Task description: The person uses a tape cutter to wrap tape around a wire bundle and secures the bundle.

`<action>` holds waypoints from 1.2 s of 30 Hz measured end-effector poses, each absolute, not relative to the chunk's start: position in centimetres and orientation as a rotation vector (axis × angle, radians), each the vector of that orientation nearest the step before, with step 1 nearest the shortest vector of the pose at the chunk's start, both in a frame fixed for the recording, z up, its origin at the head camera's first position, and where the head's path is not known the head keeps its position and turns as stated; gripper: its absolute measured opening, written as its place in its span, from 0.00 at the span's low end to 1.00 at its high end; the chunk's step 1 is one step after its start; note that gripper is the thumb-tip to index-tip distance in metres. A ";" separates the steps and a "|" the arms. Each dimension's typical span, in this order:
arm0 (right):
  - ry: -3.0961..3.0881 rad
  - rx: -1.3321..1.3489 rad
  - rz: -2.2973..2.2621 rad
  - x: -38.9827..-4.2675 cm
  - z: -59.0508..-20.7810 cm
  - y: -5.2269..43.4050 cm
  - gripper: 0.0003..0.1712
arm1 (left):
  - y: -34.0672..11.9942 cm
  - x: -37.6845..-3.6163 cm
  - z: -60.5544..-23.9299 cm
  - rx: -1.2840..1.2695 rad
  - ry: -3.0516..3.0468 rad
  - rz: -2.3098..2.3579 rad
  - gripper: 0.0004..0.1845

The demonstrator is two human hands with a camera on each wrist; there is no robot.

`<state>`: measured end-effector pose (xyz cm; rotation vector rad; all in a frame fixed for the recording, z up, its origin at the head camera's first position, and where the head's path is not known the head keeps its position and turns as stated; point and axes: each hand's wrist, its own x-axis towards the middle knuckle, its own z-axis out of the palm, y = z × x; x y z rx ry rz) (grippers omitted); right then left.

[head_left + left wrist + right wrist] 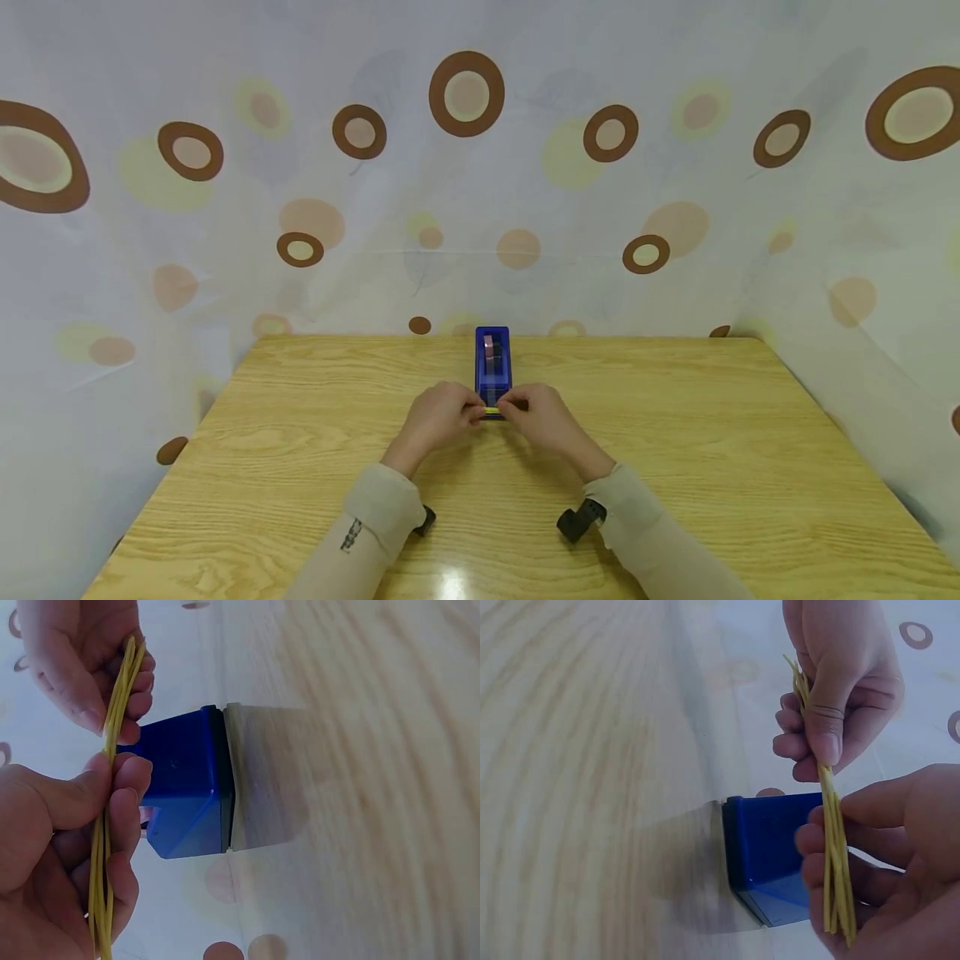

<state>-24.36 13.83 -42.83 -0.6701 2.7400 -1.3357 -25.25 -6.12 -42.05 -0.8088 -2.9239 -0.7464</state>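
Note:
A bundle of thin yellow strands (835, 855) runs between my two hands; whether they are bands, ties or sticks I cannot tell. My left hand (441, 415) pinches it with thumb and curled fingers. From the other side my right hand (542, 417) grips it as well, thumb against fingers. In the left wrist view, the strands (118, 701) lie close together near the fingertips and spread slightly lower down. Just beyond the hands, a blue tape dispenser (481, 358) stands on the table, a roll (489, 346) inside it. The hands partly cover its near end.
The wood-grain table (315, 433) stretches out on both sides of the hands. Behind its far edge hangs a pale backdrop (510, 192) with brown and yellow circles. Dark wrist cameras (577, 522) are strapped near both cuffs.

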 end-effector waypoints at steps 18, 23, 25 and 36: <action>2.747 -0.646 -1.225 -24.8 -42.9 13.4 0.11 | -6.2 -25.0 -42.1 -0.765 -2.883 -0.809 0.07; 2.786 -0.632 -1.250 -24.6 -42.6 13.3 0.09 | -6.2 -25.1 -42.1 -0.758 -2.894 -0.831 0.07; 2.815 -0.630 -1.248 -24.5 -42.6 13.2 0.07 | -6.2 -25.2 -42.1 -0.753 -2.914 -0.870 0.08; 2.915 -0.569 -1.253 -24.3 -42.5 12.6 0.03 | -6.5 -25.8 -41.4 -0.779 -3.014 -0.977 0.12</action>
